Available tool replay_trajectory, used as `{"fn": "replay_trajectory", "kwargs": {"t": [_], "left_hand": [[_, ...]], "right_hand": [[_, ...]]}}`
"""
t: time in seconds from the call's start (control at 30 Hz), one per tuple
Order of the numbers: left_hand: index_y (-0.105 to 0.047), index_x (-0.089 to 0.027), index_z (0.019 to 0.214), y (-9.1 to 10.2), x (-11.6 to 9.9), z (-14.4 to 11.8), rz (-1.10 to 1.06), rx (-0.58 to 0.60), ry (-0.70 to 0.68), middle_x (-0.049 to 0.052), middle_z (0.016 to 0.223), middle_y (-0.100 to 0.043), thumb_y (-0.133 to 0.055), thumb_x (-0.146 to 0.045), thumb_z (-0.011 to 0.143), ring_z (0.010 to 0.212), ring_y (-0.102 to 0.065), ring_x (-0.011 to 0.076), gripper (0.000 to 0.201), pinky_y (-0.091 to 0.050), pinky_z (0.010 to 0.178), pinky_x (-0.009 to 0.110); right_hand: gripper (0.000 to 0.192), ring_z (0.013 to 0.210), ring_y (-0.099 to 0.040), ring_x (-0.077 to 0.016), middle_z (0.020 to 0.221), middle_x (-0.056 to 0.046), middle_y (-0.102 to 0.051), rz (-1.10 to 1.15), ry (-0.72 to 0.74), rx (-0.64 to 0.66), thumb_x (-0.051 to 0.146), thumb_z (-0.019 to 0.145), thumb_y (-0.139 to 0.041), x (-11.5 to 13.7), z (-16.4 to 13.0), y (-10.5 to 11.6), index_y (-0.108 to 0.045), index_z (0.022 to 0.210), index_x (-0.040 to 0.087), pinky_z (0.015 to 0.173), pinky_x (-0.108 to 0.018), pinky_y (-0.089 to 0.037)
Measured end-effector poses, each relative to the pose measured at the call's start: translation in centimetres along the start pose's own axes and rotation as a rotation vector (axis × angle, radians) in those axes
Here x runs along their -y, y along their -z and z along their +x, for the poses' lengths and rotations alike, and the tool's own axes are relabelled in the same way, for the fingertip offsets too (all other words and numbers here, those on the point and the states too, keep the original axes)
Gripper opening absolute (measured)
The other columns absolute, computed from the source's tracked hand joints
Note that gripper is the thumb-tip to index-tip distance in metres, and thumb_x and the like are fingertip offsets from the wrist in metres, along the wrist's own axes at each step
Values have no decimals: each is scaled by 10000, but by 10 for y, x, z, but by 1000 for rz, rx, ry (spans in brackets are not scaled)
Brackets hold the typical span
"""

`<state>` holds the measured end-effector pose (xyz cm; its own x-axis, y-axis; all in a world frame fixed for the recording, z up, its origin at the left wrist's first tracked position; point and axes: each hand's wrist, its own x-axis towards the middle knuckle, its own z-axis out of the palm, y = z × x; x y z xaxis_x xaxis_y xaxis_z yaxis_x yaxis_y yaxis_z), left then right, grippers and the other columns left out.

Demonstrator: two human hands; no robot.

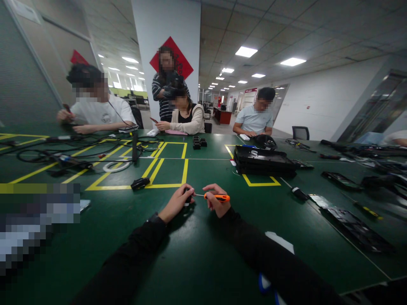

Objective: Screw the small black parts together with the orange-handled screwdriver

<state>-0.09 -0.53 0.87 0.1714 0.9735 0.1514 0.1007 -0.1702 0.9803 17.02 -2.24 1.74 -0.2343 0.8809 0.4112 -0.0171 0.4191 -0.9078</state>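
My left hand (178, 202) is closed around a small black part (188, 196), most of it hidden by the fingers. A light band shows at its lower end. In my right hand (217, 203) is a screwdriver with an orange and black handle (221, 198), held level between the fingers. Its thin shaft points left, and the tip reaches the part at my left fingertips; whether it sits in a screw is too small to tell. Both hands are just above the green table (190, 254).
A small black block (140, 183) lies ahead on the left, near yellow tape (171, 185). Black casings (263, 162) are stacked ahead right. An opened device (356, 226) and a yellow screwdriver (365, 209) lie right. Cables (76, 156) spread left. Several people are across the table.
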Motion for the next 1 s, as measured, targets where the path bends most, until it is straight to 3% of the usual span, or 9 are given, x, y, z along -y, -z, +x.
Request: {"fn": "replay_trajectory", "kwargs": {"t": [0.13, 0.37, 0.7, 1.0], "left_hand": [[-494, -176, 852, -1, -2, -2, 24, 7, 5, -17, 591, -554, -517, -463, 714, 528, -526, 114, 319, -367, 496, 203], [-486, -183, 879, 1, 3, 0, 32, -15, 8, -14, 593, -570, -526, -450, 713, 543, -535, 113, 317, -372, 506, 200], [-487, -178, 872, 2, 3, 1, -14, -27, -10, -13, 616, -570, -523, -437, 719, 524, -531, 106, 303, -374, 491, 201], [-468, -178, 895, 3, 9, 3, 0, -17, -28, -15, 602, -564, -509, -429, 740, 552, -539, 109, 298, -386, 515, 201]], "right_hand": [[143, 344, -392, -56, 491, 63, -476, 35, 12, 5, 271, 713, -516, -2, 1, 1, -461, 802, 173, 323, -158, -308], [67, 508, -431, -73, 668, 5, -466, -123, 164, 55, 129, 632, -513, -3, 3, 7, -568, 655, 160, 437, -190, -348], [117, 523, -442, -78, 713, -3, -484, -196, 168, 101, 239, 738, -506, 3, 0, 5, -596, 765, 169, 468, -205, -355], [178, 427, -423, -64, 545, 49, -466, -76, 45, 28, 267, 742, -530, -5, 4, 2, -540, 890, 170, 431, -186, -349]]}}
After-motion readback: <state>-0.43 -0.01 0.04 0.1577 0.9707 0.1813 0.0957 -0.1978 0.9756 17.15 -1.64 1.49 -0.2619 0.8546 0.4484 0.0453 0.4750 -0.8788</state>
